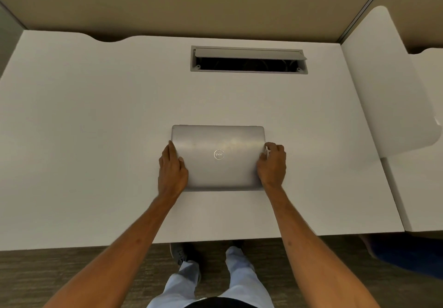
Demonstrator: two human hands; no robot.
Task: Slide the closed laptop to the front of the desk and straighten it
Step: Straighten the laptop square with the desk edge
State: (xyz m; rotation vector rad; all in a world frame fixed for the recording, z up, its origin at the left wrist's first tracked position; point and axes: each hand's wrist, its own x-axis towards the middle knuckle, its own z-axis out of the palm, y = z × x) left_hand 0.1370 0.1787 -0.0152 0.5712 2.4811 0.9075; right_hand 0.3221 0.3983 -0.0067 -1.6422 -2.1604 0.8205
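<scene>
Laptop (218, 156) gripped at both side edges by left hand (173, 170) and right hand (272, 164).

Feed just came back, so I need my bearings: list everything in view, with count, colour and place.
laptop: 1, silver, closed, desk centre, square to front edge
desk: 1, white, fills middle
cable hatch: 1, grey, lid open, desk rear
partition: 1, tan, behind desk
side panel: 1, white, right of desk
floor: brown, below desk
left hand: on laptop's left edge
right hand: on laptop's right edge
legs: 2, light blue trousers, bottom centre
</scene>
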